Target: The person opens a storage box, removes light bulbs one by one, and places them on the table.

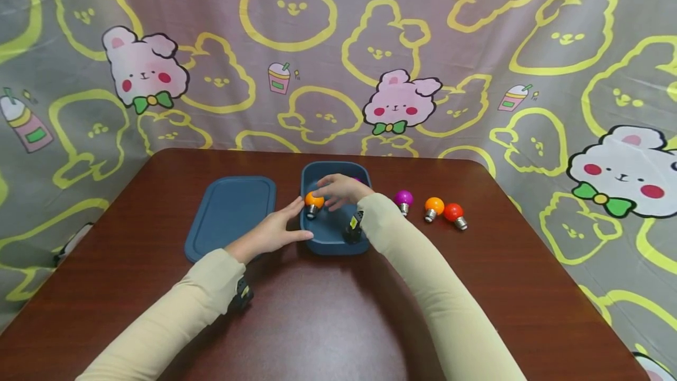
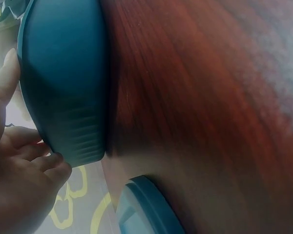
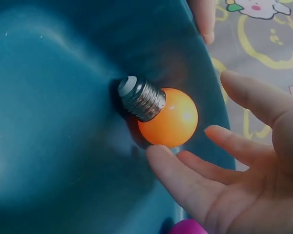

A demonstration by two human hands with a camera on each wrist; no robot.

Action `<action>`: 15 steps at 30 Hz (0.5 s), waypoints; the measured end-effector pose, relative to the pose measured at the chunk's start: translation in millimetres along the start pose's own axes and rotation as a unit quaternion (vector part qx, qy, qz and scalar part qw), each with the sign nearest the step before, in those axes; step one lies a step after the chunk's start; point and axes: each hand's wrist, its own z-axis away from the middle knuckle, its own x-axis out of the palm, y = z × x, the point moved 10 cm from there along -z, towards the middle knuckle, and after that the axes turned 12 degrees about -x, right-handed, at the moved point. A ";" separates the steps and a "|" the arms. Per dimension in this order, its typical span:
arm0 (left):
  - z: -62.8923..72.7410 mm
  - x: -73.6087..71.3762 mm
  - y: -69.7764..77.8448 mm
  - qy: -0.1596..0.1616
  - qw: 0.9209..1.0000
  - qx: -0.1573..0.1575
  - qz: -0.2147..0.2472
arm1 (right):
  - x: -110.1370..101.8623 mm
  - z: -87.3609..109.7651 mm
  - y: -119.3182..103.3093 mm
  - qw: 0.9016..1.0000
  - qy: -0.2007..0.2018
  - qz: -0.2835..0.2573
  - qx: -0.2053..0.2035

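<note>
A blue rectangular box (image 1: 330,247) stands on the table. Against its left wall inside lies an orange light bulb (image 1: 314,200) with a silver screw base, seen close up in the right wrist view. My right hand (image 1: 341,188) reaches over the box with its fingers spread around the orange bulb (image 3: 173,117), holding nothing. A purple bulb (image 3: 188,227) shows partly at that view's bottom edge, also in the box. My left hand (image 1: 272,233) rests at the box's left side, its fingers extended along the rim and outer wall (image 2: 68,83).
Right of the box, a purple bulb (image 1: 404,198), an orange bulb (image 1: 434,205) and a red bulb (image 1: 453,212) lie on the brown table (image 1: 296,322). To the left lies a blue lid (image 1: 233,210). A patterned curtain (image 1: 328,63) hangs behind the table.
</note>
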 end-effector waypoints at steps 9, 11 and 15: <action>1.2 -0.7 1.8 0.003 1.000 0.000 -0.002 | 7.7 -6.8 8.1 0.998 -0.012 -0.041 0.037; 1.5 -0.8 2.0 0.004 1.000 0.002 -0.003 | 9.9 -7.9 7.9 0.998 -0.015 -0.045 0.039; 1.6 -0.2 3.3 0.003 1.000 0.009 -0.001 | 14.1 -9.3 5.5 0.998 -0.023 -0.052 0.030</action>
